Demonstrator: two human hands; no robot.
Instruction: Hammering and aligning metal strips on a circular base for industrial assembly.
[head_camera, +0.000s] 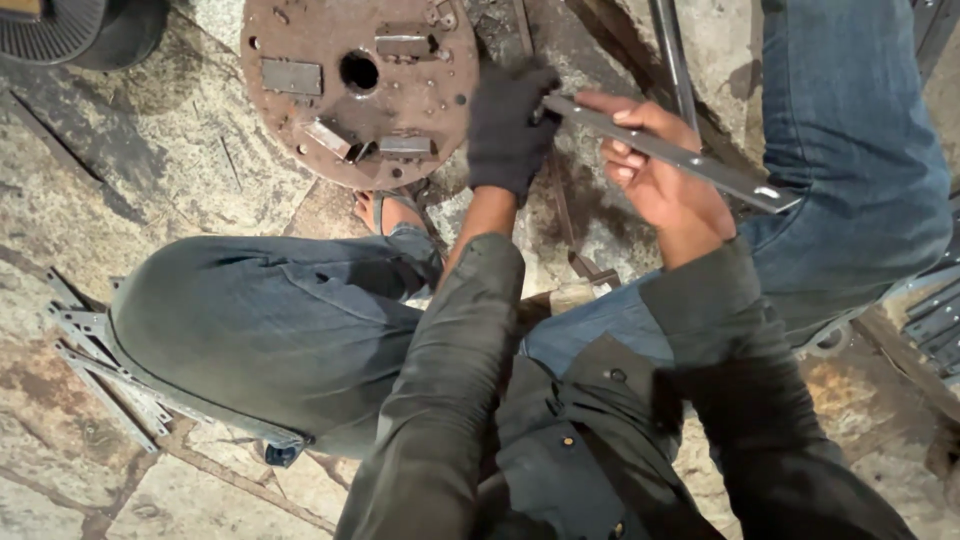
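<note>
A flat grey metal strip (720, 172) with a hole near its right end runs diagonally between my hands. My right hand (662, 175), bare, grips it around the middle. My left hand (510, 125), in a dark glove, closes on the strip's upper left end. Both hands hover above the stone floor, just right of a rusty round metal plate (300, 125) that has a centre hole and small steel blocks fixed on it.
I squat in blue jeans, left knee (250, 320) at the left, right leg (850, 150) at the right, a sandalled foot (385, 210) below the plate. A pile of metal strips (100, 370) lies at the left, more (935, 320) at the right edge. A dark fan (60, 25) sits top left.
</note>
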